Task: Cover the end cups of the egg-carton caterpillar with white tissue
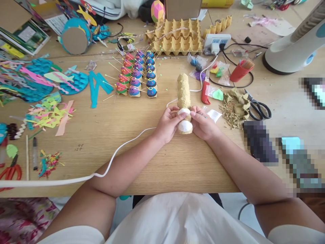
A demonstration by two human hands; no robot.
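Between my hands is an upright-pointing strip of egg-carton cups (183, 89), tan and bumpy, with white clay (185, 126) over the nearest cup and another white patch on the cup behind it. My left hand (169, 122) grips the strip's left side, its thumb pressed on the white patch. From the right, my right hand (203, 122) holds the same strip, thumb and fingers against the white edge. Just beyond stand three rows of painted egg-carton caterpillars (135, 74), red, purple and blue, with pins sticking out as feelers.
Uncut egg cartons (177, 35) and a power strip (217, 41) lie at the back. At right are a red utility knife (205, 91), carton scraps (236, 101), black scissors (259, 106) and a white lamp base (284, 56). A white cable (119, 149) crosses my left arm. Paper strips (48, 113) lie left.
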